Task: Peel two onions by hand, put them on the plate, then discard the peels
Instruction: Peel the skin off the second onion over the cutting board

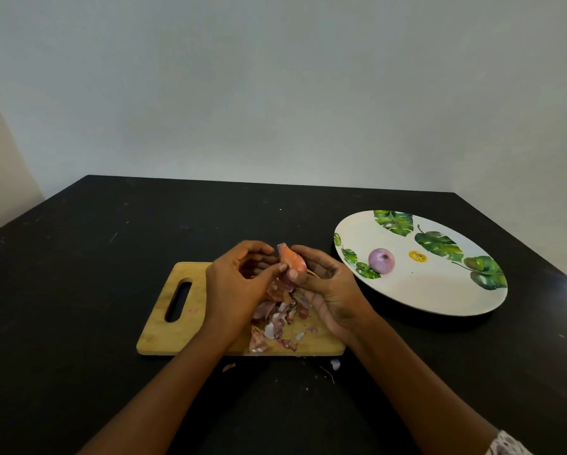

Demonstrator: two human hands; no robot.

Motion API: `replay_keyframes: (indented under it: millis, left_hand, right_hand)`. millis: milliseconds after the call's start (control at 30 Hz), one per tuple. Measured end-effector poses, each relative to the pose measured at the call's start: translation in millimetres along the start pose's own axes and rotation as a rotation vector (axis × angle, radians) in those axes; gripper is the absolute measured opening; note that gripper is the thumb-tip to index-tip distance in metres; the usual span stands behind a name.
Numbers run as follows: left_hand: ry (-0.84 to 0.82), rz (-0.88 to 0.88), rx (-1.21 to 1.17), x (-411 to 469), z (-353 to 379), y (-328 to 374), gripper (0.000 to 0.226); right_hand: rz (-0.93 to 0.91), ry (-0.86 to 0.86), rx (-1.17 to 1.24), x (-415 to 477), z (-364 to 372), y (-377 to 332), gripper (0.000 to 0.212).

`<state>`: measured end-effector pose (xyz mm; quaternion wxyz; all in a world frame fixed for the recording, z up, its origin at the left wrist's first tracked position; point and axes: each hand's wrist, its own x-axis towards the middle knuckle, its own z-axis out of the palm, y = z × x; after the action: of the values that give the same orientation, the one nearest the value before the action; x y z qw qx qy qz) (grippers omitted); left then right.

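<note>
Mid-frame, above the board (164, 336), the right hand (328, 287) holds the half-skinned onion (292, 259) while the left hand (239, 284) seemingly pinches its skin. If either grip slips, it drops into the peels (275, 320), scattering them.

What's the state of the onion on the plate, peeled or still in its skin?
Peeled: the onion on the plate shows smooth, pale purple flesh with no dry skin, unlike the peels on the cutting board.

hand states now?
Left hand: pinches the onion.
Right hand: holds the onion.
</note>
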<state>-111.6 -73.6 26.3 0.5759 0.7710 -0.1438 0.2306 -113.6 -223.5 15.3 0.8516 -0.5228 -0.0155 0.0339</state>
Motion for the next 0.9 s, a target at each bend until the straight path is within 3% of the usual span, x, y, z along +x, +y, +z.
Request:
replay_keyframes:
  millis: [200,400,900]
  left_hand:
    - [-0.041,-0.089,-0.106,2.7,-1.6,3.1,0.024]
    - [-0.008,-0.067,-0.101,0.8,-0.2,3.5,0.025]
    - [-0.117,-0.101,-0.077,7.6,-5.9,-1.9,0.024]
  right_hand:
    - [-0.07,0.013,-0.153,1.7,-0.5,4.1,0.053]
    - [-0.105,0.047,-0.243,1.7,-0.3,4.4,0.055]
    - [-0.16,0.062,-0.399,-1.1,-1.5,4.2,0.044]
